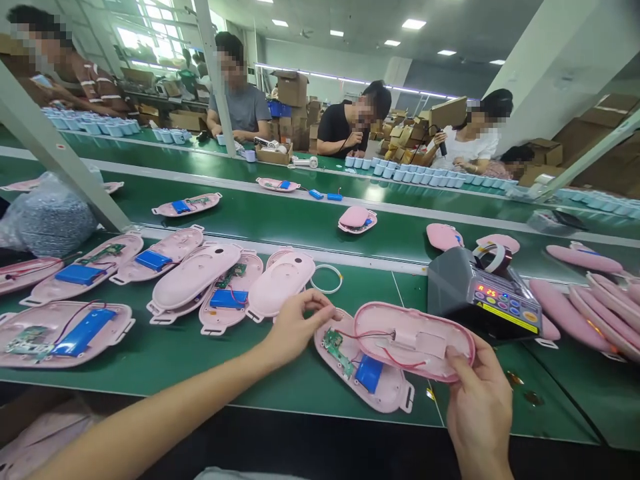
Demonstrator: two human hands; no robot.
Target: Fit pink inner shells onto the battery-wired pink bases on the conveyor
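Observation:
My right hand (477,400) grips a pink plastic oval shell (415,341) by its lower edge, with its inner face turned up. Thin red wires run from that shell to a green circuit board (335,351) in a pink housing (385,392) on the belt. A blue battery pack (369,373) lies in the same housing. My left hand (300,328) hangs just left of the housing, holding nothing, its fingers curved and apart. Behind it stands a closed pink shell (283,287).
A grey tape dispenser (483,300) with a red display stands right of my hands, beside a stack of pink shells (600,313). Open pink housings (65,333) line the green belt (150,367) to the left. Several co-workers sit beyond further belts.

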